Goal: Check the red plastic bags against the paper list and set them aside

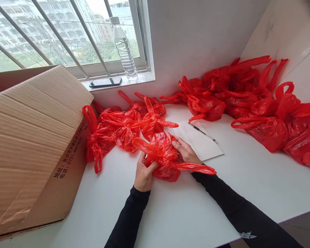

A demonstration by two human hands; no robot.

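Note:
Between my two hands is a knotted red plastic bag [166,148], its handle loops sticking out to the left and the right. My left hand [144,172] grips its left side, thumb in front and the other fingers hidden behind. On the right side, my right hand [187,151] holds the bag with its fingers around the back edge. What the bag contains cannot be made out. Just behind it, several more tied red bags [126,132] sit in a group. A sheet of paper [209,148] with handwriting and a black pen [201,131] lie beside my right hand.
A large cardboard box [36,137] stands on the left of the white table [113,206]. Along the wall at the right, many red bags [248,93] are heaped. The windowsill holds a water bottle [125,51] and a phone [105,82]. The table's front edge runs at lower right.

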